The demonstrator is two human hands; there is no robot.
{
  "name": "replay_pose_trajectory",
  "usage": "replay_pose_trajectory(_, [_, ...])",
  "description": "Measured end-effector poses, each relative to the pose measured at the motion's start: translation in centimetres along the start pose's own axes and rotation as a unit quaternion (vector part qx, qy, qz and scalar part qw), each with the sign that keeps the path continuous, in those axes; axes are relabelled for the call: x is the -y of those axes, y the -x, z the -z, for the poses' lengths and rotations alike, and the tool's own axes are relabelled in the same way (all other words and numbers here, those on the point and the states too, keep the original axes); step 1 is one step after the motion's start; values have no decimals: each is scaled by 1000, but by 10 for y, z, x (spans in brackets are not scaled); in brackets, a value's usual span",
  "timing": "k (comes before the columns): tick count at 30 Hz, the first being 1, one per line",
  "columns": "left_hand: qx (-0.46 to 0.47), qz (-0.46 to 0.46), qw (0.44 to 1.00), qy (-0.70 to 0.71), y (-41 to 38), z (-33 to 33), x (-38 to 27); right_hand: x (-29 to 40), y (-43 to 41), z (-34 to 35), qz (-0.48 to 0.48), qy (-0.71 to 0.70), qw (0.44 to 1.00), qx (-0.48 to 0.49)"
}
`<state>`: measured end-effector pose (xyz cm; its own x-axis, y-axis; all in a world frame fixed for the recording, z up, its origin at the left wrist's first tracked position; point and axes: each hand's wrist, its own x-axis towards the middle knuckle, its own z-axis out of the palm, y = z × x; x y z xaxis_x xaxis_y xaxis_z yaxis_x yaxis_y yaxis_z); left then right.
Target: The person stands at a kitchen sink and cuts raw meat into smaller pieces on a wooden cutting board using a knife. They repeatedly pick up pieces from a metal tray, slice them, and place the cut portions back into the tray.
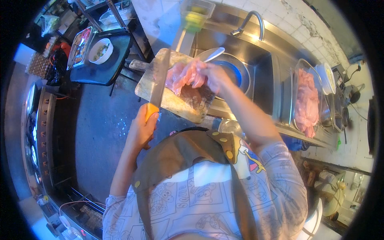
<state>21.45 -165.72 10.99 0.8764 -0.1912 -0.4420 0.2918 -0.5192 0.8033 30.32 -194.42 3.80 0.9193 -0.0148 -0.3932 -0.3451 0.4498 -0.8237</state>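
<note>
My left hand (141,126) grips the yellow handle of a large kitchen knife (160,85). Its broad blade points away from me, over the left part of a worn, stained cutting board (196,105). Pieces of raw pink meat, apparently chicken (183,76), lie on the board to the right of the blade. My right hand (217,78) holds the meat at its right end, with the fingertips partly hidden by it. Whether the blade touches the meat cannot be made out. The board sits at the left end of the steel sink counter.
Beside the board, a steel sink (262,79) with a curved faucet (256,16) holds a round vessel with blue inside (232,70). Farther right, more raw meat (306,103) fills a clear tray. A white bowl (101,51) stands on a black table (93,75) at left.
</note>
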Motion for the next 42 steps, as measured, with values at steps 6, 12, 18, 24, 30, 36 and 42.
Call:
replay_pose_trajectory(6, [59, -165, 956, -235, -26, -51, 11, -69, 35, 31, -16, 10, 984, -179])
replay_pose_trajectory(12, [122, -115, 916, -365, -32, -61, 22, -74, 51, 31, 12, 134, 965, -226])
replay_pose_trajectory(18, [83, -135, 886, -435, -42, -82, 18, -66, 57, 24, 23, 209, 954, -211])
replay_pose_trajectory(24, [79, -135, 893, -421, -92, -120, -13, -76, 42, 35, 14, 214, 953, -213])
replay_pose_trajectory(30, [136, -74, 884, -441, -53, -67, 18, -67, 53, 42, -64, 59, 988, -129])
replay_pose_trajectory(36, [109, -124, 900, -404, -68, -87, -2, -57, 57, 56, -113, -27, 992, -53])
replay_pose_trajectory(42, [102, -135, 891, -422, -72, -93, -19, -47, 83, 85, -102, -92, 990, -19])
